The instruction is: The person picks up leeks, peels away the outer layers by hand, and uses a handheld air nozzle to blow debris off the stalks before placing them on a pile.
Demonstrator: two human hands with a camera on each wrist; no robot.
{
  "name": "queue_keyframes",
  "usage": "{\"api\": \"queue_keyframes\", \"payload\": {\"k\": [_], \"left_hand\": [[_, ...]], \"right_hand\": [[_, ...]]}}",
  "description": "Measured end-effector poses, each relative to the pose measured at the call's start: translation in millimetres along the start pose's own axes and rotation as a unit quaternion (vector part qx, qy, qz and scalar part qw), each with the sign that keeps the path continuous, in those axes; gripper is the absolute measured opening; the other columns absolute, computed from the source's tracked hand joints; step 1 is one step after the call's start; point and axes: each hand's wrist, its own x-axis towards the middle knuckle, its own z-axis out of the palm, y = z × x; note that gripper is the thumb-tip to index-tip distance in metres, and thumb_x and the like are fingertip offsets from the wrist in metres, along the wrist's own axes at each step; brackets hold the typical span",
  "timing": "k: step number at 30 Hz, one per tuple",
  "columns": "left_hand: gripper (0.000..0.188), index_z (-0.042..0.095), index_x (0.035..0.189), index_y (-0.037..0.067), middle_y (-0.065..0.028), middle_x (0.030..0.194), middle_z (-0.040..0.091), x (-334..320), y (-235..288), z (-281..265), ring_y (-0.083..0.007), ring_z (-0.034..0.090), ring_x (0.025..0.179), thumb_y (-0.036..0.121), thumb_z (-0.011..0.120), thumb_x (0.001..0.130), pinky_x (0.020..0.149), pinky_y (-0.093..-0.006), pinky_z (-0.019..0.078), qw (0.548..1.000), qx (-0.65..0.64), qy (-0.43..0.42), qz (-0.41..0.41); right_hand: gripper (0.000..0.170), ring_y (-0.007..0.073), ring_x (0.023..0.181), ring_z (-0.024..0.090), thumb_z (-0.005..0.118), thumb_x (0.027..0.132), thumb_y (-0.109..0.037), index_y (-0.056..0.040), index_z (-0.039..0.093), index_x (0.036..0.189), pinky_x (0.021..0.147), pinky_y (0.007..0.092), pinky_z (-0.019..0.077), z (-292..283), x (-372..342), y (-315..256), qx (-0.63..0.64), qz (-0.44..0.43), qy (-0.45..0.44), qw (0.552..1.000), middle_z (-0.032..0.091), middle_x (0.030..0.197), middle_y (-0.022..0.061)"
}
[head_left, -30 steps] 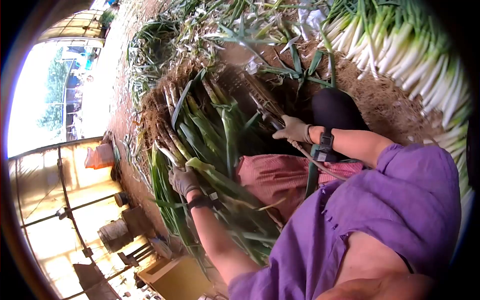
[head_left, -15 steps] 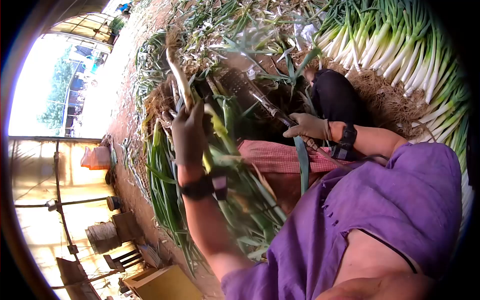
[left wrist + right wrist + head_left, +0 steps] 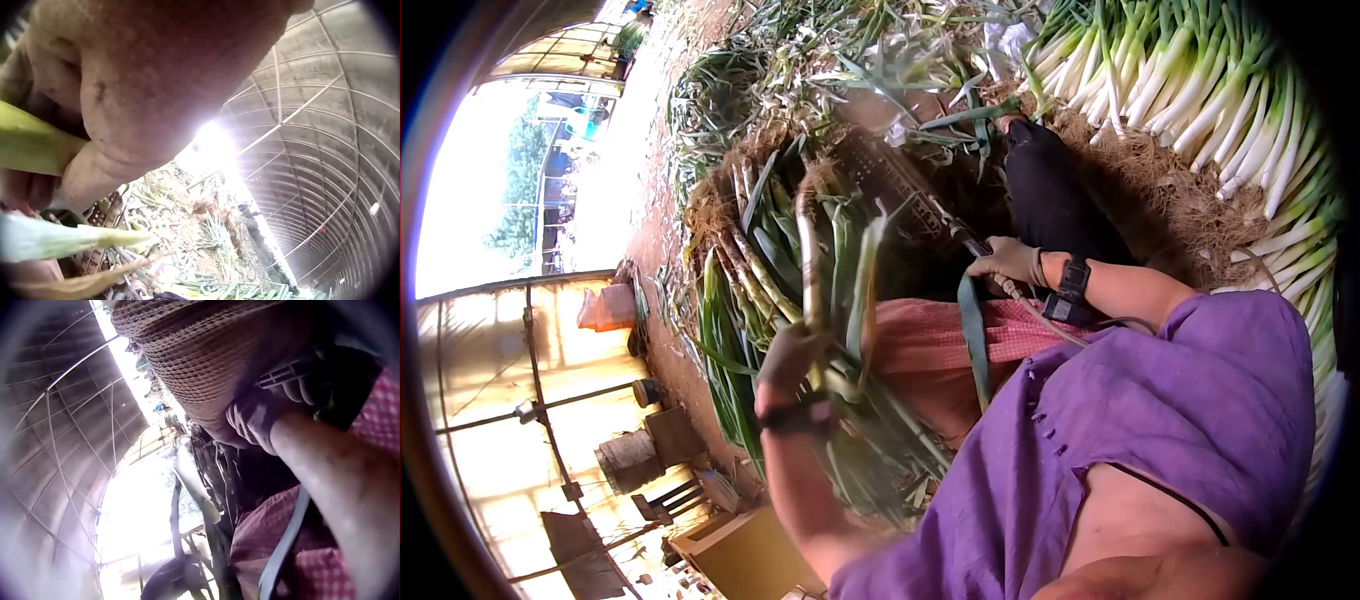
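Note:
My gloved left hand (image 3: 792, 358) grips a long green onion (image 3: 808, 245) by its lower leaves, root end up. The stalk (image 3: 34, 140) passes between the fingers in the left wrist view. Beneath and beside that hand lies a heap of soil-stained green onions (image 3: 740, 265) with brown roots. My gloved right hand (image 3: 1008, 260) holds the rear of a thin rod-like nozzle (image 3: 960, 232), which has a hose (image 3: 1040, 325) trailing from it. The nozzle points toward the onion's root side. In the right wrist view the knit glove (image 3: 206, 362) fills the top and hides the nozzle.
Rows of white-stemmed green onions (image 3: 1180, 90) lie at the right, roots inward. A dark plastic crate (image 3: 890, 180) stands ahead of my lap. Peeled leaf scraps (image 3: 800, 75) cover the ground beyond. A cardboard box (image 3: 745, 555) is at lower left. One long leaf (image 3: 974, 340) lies across my lap.
My left hand has lifted a green onion from the heap, raised it high, then drawn it back toward my lap. The right hand keeps its hold on the nozzle, shifting slightly.

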Motion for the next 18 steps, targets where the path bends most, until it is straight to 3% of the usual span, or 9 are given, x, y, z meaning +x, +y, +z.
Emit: {"api": "queue_keyframes", "payload": {"k": [3, 7, 10, 12, 13, 14, 15, 16, 18], "left_hand": [[0.024, 0.066, 0.103, -0.001, -0.0082, 0.079, 0.065, -88, 16, -44, -0.0156, 0.061, 0.070, 0.020, 0.061, 0.092, 0.068, -0.0291, 0.0501, 0.978, -0.093, 0.182, 0.051], [0.026, 0.062, 0.111, 0.004, -0.0078, 0.073, 0.060, -209, 25, -144, -0.0156, 0.062, 0.067, 0.027, 0.056, 0.099, 0.057, -0.0275, 0.0497, 0.921, -0.015, 0.384, 0.066], [0.029, 0.060, 0.122, 0.002, -0.0058, 0.074, 0.056, -248, 145, -109, -0.0134, 0.058, 0.065, 0.021, 0.052, 0.101, 0.056, -0.0266, 0.0496, 0.890, -0.038, 0.455, -0.010], [0.033, 0.056, 0.130, 0.001, -0.0054, 0.089, 0.056, -221, 136, -107, -0.0115, 0.055, 0.067, 0.010, 0.044, 0.101, 0.059, -0.0255, 0.0493, 0.887, 0.189, 0.400, 0.130], [0.033, 0.056, 0.130, 0.000, -0.0044, 0.090, 0.058, -190, 134, -102, -0.0115, 0.057, 0.071, 0.011, 0.045, 0.101, 0.061, -0.0258, 0.0497, 0.904, 0.181, 0.353, 0.160], [0.034, 0.057, 0.130, 0.000, -0.0046, 0.095, 0.061, -147, 148, -86, -0.0126, 0.058, 0.074, 0.009, 0.047, 0.099, 0.064, -0.0268, 0.0514, 0.946, -0.122, 0.281, 0.103], [0.030, 0.060, 0.125, 0.001, -0.0064, 0.099, 0.063, -80, 102, -85, -0.0137, 0.060, 0.077, 0.009, 0.053, 0.096, 0.066, -0.0280, 0.0525, 0.936, 0.044, 0.262, 0.232], [0.025, 0.062, 0.118, 0.001, -0.0063, 0.093, 0.064, -28, 108, -59, -0.0141, 0.060, 0.073, 0.011, 0.057, 0.095, 0.063, -0.0287, 0.0513, 0.950, -0.020, 0.240, 0.198], [0.017, 0.066, 0.103, 0.002, -0.0061, 0.080, 0.066, 65, 110, 11, -0.0150, 0.060, 0.064, 0.015, 0.064, 0.092, 0.056, -0.0303, 0.0488, 0.964, -0.112, 0.219, 0.097]], "right_hand": [[0.033, 0.0143, 0.037, 0.046, 0.073, 0.085, -0.021, -0.0001, 0.047, 0.090, 0.032, 0.0314, 0.0373, 0, -4, -9, 0.006, -0.034, -0.027, 0.999, 0.047, 0.055, 0.0036], [0.036, 0.0149, 0.037, 0.048, 0.075, 0.084, -0.020, 0.0018, 0.048, 0.094, 0.032, 0.0311, 0.0369, 2, -3, -6, -0.019, -0.048, -0.028, 0.998, 0.050, 0.056, 0.0054], [0.038, 0.0164, 0.041, 0.052, 0.076, 0.081, -0.022, 0.0031, 0.051, 0.096, 0.036, 0.0317, 0.0398, 6, 6, 2, -0.063, -0.067, -0.030, 0.995, 0.055, 0.060, 0.0085], [0.044, 0.0199, 0.050, 0.060, 0.077, 0.079, -0.028, 0.0052, 0.056, 0.097, 0.044, 0.0341, 0.0470, 7, 12, 7, -0.088, -0.060, -0.028, 0.994, 0.061, 0.066, 0.0127], [0.039, 0.0141, 0.044, 0.052, 0.076, 0.081, -0.028, -0.0014, 0.050, 0.095, 0.041, 0.0307, 0.0441, 9, 20, 12, -0.165, -0.108, 0.003, 0.980, 0.055, 0.063, 0.0057], [0.047, 0.0195, 0.058, 0.057, 0.076, 0.078, -0.034, 0.0023, 0.054, 0.100, 0.054, 0.0324, 0.0468, 7, 17, 9, -0.193, -0.100, 0.005, 0.976, 0.060, 0.073, 0.0106], [0.057, 0.0248, 0.073, 0.063, 0.076, 0.074, -0.040, 0.0061, 0.059, 0.104, 0.066, 0.0342, 0.0495, 6, 11, 4, -0.221, -0.091, 0.009, 0.971, 0.065, 0.083, 0.0155], [0.069, 0.0301, 0.087, 0.069, 0.075, 0.070, -0.046, 0.0099, 0.063, 0.109, 0.079, 0.0359, 0.0522, 3, 6, 1, -0.249, -0.080, 0.013, 0.965, 0.070, 0.094, 0.0204], [0.049, 0.0232, 0.081, 0.069, 0.073, 0.077, -0.036, 0.0055, 0.063, 0.101, 0.073, 0.0372, 0.0521, -4, 7, 5, -0.266, -0.120, -0.001, 0.956, 0.069, 0.087, 0.0170]]}}
